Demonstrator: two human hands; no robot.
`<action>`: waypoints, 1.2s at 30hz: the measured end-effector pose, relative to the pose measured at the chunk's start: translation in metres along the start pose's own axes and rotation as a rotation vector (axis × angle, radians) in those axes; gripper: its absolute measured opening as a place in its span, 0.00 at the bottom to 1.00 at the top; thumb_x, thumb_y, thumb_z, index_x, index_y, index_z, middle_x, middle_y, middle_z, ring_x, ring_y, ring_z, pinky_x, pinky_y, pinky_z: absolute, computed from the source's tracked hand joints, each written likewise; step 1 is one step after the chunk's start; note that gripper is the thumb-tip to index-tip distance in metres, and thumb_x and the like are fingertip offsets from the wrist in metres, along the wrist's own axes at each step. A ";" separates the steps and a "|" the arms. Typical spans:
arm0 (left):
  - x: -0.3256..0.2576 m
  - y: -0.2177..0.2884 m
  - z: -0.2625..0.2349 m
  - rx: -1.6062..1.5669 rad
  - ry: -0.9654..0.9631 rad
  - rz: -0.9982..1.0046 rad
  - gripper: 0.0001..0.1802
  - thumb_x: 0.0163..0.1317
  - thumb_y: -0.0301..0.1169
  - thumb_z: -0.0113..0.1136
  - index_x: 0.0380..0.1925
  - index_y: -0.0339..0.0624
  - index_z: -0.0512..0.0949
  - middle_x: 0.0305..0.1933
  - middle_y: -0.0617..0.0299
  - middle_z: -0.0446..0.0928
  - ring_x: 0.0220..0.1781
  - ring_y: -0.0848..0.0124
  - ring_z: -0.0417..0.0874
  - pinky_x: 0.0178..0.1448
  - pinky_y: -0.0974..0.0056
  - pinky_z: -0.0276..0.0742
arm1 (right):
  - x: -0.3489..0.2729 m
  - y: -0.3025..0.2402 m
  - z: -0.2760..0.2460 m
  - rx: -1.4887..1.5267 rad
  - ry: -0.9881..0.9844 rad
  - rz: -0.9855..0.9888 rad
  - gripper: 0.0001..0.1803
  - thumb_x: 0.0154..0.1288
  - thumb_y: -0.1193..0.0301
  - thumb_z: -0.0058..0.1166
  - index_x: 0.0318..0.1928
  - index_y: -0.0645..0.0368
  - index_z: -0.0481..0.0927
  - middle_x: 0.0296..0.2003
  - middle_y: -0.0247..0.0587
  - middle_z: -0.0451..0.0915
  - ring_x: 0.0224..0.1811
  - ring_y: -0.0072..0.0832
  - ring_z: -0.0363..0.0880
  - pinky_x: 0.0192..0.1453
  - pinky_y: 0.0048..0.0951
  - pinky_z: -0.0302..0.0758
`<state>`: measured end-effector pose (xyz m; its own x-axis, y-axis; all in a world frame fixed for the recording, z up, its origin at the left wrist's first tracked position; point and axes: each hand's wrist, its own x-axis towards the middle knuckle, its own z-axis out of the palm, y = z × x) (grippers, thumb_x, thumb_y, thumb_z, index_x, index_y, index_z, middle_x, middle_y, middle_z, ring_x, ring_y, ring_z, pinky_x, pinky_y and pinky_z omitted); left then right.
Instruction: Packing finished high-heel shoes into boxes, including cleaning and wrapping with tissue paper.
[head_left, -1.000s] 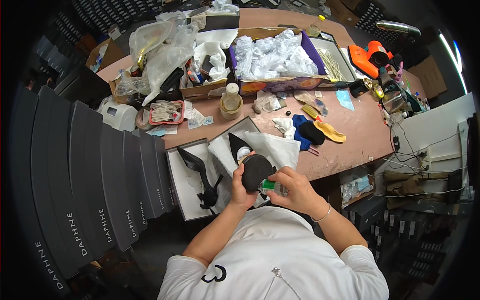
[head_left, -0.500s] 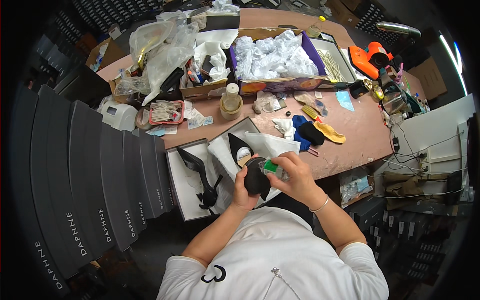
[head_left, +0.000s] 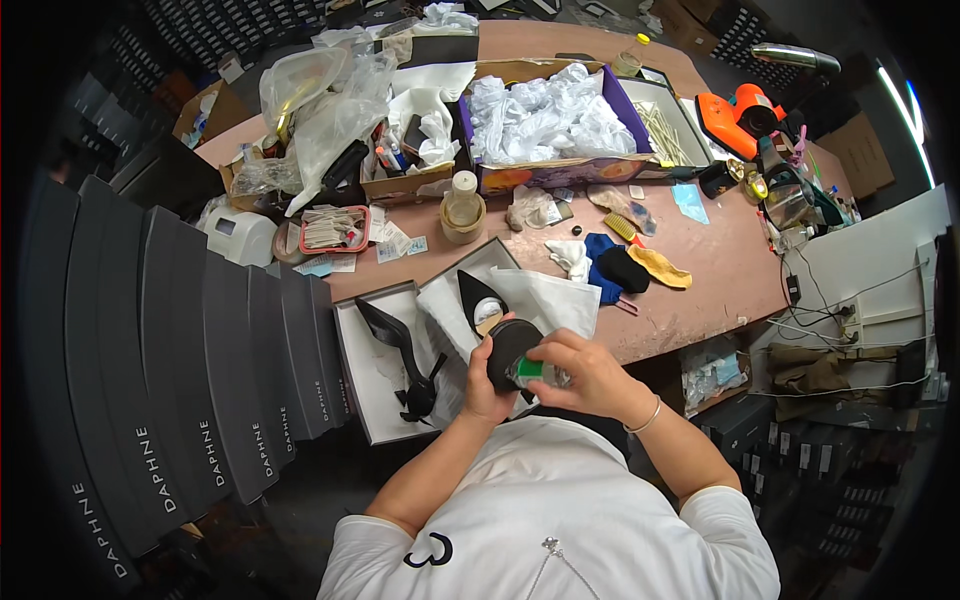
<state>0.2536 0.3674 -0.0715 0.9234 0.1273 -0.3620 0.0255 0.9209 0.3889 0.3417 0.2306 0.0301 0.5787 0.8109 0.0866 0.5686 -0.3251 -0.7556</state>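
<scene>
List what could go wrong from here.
The small bottle, tilted against the round black object in the left grip, could leak if it holds liquid. Any drips might mark the white paper, or the black shoe in the open box. The right grip could also slip.

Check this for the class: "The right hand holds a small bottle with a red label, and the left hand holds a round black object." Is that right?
Not quite. The label is green, not red, as the head view shows. The rest stands: the right hand holds the small bottle, and the left hand holds a round black object.
</scene>
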 end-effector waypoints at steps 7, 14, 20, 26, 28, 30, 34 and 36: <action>0.003 -0.001 -0.001 -0.013 -0.005 0.000 0.33 0.66 0.51 0.49 0.65 0.43 0.65 0.55 0.58 0.75 0.56 0.67 0.77 0.62 0.61 0.71 | 0.001 -0.002 0.001 0.033 -0.024 -0.039 0.17 0.54 0.67 0.65 0.43 0.60 0.80 0.37 0.43 0.77 0.33 0.41 0.81 0.36 0.34 0.79; 0.005 -0.001 -0.001 -0.052 0.004 -0.010 0.32 0.66 0.50 0.50 0.64 0.44 0.66 0.56 0.59 0.75 0.57 0.67 0.77 0.62 0.61 0.72 | 0.000 0.005 0.004 -0.041 0.159 -0.004 0.19 0.52 0.64 0.67 0.42 0.60 0.80 0.36 0.44 0.77 0.33 0.40 0.81 0.36 0.36 0.78; 0.004 -0.003 -0.002 -0.035 -0.001 -0.017 0.32 0.65 0.51 0.50 0.65 0.47 0.65 0.56 0.59 0.75 0.57 0.67 0.76 0.62 0.60 0.72 | -0.005 0.014 -0.008 -0.145 0.034 0.058 0.19 0.52 0.67 0.68 0.44 0.59 0.80 0.36 0.43 0.76 0.32 0.40 0.80 0.36 0.33 0.78; 0.004 -0.001 -0.001 -0.015 0.001 -0.027 0.33 0.65 0.53 0.50 0.65 0.48 0.65 0.56 0.60 0.74 0.57 0.67 0.76 0.63 0.60 0.72 | -0.002 0.005 0.004 -0.090 0.060 -0.062 0.19 0.51 0.69 0.68 0.43 0.59 0.80 0.38 0.43 0.77 0.33 0.39 0.81 0.36 0.34 0.79; 0.001 0.000 -0.001 0.008 0.004 -0.025 0.34 0.65 0.53 0.49 0.65 0.47 0.64 0.56 0.60 0.74 0.57 0.67 0.76 0.63 0.60 0.72 | -0.008 0.012 -0.002 -0.134 0.068 -0.029 0.19 0.51 0.69 0.68 0.44 0.59 0.80 0.38 0.43 0.78 0.33 0.39 0.81 0.36 0.34 0.79; 0.000 -0.003 0.003 -0.001 0.015 -0.035 0.34 0.65 0.53 0.48 0.65 0.46 0.64 0.56 0.60 0.74 0.57 0.67 0.76 0.63 0.60 0.72 | -0.008 0.018 -0.005 -0.169 0.150 0.004 0.19 0.50 0.69 0.69 0.44 0.59 0.80 0.38 0.43 0.78 0.33 0.38 0.81 0.36 0.33 0.79; 0.000 -0.004 0.006 -0.010 0.020 -0.032 0.34 0.66 0.52 0.48 0.65 0.44 0.64 0.56 0.59 0.74 0.57 0.67 0.76 0.62 0.61 0.72 | 0.002 0.010 0.006 -0.125 0.215 -0.072 0.20 0.50 0.69 0.69 0.45 0.59 0.80 0.39 0.43 0.78 0.35 0.38 0.81 0.38 0.33 0.79; 0.002 -0.003 0.002 0.010 0.003 -0.012 0.34 0.66 0.52 0.48 0.66 0.44 0.64 0.56 0.58 0.74 0.56 0.67 0.76 0.62 0.62 0.72 | -0.002 0.006 0.007 -0.054 0.112 -0.089 0.19 0.52 0.68 0.68 0.44 0.60 0.80 0.40 0.44 0.77 0.35 0.39 0.81 0.37 0.34 0.79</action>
<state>0.2559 0.3643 -0.0715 0.9220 0.1177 -0.3688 0.0399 0.9187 0.3930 0.3399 0.2299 0.0206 0.5842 0.7795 0.2261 0.6496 -0.2821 -0.7060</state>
